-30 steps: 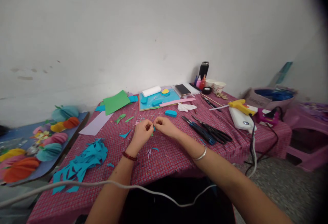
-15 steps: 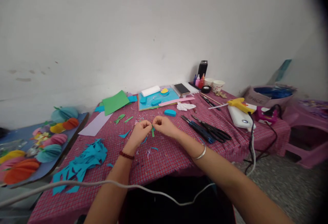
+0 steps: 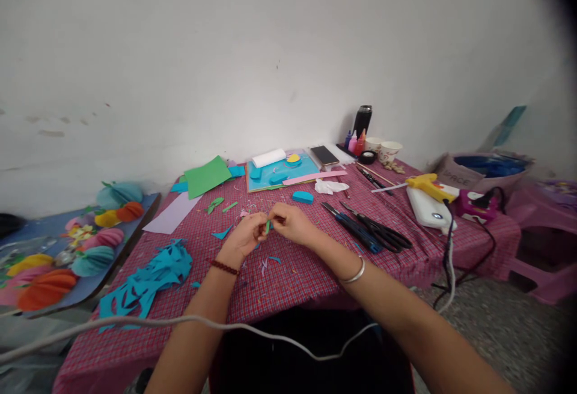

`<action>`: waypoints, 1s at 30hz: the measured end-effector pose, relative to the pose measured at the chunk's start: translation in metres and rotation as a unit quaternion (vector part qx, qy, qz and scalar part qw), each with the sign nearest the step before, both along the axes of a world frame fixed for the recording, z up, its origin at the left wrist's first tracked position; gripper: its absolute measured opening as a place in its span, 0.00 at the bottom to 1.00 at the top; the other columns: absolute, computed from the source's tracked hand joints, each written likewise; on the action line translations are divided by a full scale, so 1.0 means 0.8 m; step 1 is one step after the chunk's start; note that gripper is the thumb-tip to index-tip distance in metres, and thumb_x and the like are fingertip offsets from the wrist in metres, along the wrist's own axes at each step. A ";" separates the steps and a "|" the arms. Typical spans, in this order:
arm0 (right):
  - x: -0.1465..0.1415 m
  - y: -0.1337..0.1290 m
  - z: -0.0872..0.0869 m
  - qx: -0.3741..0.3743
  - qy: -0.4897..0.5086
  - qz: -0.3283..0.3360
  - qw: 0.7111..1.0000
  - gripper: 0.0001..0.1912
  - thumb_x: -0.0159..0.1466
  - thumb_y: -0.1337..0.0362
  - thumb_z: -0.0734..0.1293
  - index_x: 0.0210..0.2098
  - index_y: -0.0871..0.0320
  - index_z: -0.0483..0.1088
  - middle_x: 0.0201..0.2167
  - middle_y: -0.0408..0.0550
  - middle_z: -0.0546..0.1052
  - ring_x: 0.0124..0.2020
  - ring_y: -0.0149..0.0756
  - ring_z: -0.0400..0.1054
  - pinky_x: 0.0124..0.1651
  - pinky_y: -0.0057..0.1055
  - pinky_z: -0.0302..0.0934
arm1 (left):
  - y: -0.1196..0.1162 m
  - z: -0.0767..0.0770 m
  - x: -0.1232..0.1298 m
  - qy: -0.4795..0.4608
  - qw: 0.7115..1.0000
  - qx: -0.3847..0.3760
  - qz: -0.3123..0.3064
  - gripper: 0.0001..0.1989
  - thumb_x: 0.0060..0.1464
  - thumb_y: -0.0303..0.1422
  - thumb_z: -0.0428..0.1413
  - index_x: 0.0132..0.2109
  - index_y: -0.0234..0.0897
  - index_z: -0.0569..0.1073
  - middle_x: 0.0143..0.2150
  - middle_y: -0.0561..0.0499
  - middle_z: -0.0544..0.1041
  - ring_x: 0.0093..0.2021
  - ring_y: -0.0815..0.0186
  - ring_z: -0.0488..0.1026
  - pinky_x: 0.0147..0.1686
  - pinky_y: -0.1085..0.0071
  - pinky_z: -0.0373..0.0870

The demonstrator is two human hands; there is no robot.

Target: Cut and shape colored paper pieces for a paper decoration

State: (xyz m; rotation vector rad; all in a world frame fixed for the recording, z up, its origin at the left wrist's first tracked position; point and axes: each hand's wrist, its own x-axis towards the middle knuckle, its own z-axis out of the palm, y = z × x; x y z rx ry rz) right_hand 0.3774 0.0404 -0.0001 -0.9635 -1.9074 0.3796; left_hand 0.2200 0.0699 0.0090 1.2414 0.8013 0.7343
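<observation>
My left hand (image 3: 247, 235) and my right hand (image 3: 288, 222) meet over the red checked tablecloth (image 3: 288, 286). Between their fingertips is a small green paper strip (image 3: 267, 226), pinched by both. Green leaf-shaped pieces (image 3: 214, 205) and a short green strip (image 3: 229, 207) lie behind my left hand. A blue half-round piece (image 3: 302, 197) rests behind my right hand. Small paper scraps are scattered around.
Blue cuttings (image 3: 157, 277) are heaped at the left. Scissors (image 3: 383, 232) and a cutter (image 3: 351, 227) lie right of my hands. A yellow glue gun (image 3: 428, 187) sits on a white device (image 3: 426, 209). A white cable (image 3: 252, 329) crosses in front.
The green strip, which hung down below the fingertips, is now tilted up between them. My left hand has turned slightly. The whole view has shifted a little, moving the table rightwards in the picture.
</observation>
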 end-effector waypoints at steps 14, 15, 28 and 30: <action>0.017 0.017 0.004 -0.194 0.169 0.022 0.966 0.04 0.55 0.68 0.64 0.31 0.59 0.68 0.25 0.40 0.70 0.27 0.28 0.63 0.33 0.26 0.57 | 0.002 0.003 -0.012 0.180 0.957 0.227 -0.010 0.03 0.46 0.28 0.51 0.26 0.36 0.67 0.18 0.59 0.63 0.17 0.75 0.57 0.18 0.77 0.51; 0.019 0.016 0.005 -0.227 0.239 0.014 0.944 0.06 0.56 0.64 0.65 0.33 0.58 0.68 0.26 0.40 0.70 0.27 0.29 0.64 0.32 0.26 0.58 | 0.002 0.004 -0.012 0.163 0.957 0.239 0.005 0.04 0.47 0.29 0.51 0.26 0.36 0.67 0.19 0.59 0.64 0.18 0.75 0.58 0.19 0.77 0.52; 0.000 0.007 0.003 -0.283 0.316 0.081 0.902 0.08 0.49 0.62 0.69 0.23 0.60 0.70 0.21 0.39 0.69 0.25 0.27 0.60 0.34 0.27 0.55 | 0.003 0.003 -0.010 0.123 0.968 0.216 0.015 0.08 0.50 0.34 0.53 0.26 0.36 0.66 0.21 0.57 0.65 0.20 0.74 0.60 0.21 0.77 0.55; 0.001 0.007 0.002 -0.262 0.293 0.078 0.916 0.08 0.50 0.62 0.68 0.23 0.60 0.69 0.21 0.39 0.69 0.25 0.28 0.60 0.34 0.27 0.55 | 0.003 0.003 -0.010 0.122 0.970 0.211 0.006 0.07 0.50 0.33 0.53 0.26 0.36 0.66 0.20 0.58 0.65 0.20 0.75 0.59 0.21 0.77 0.55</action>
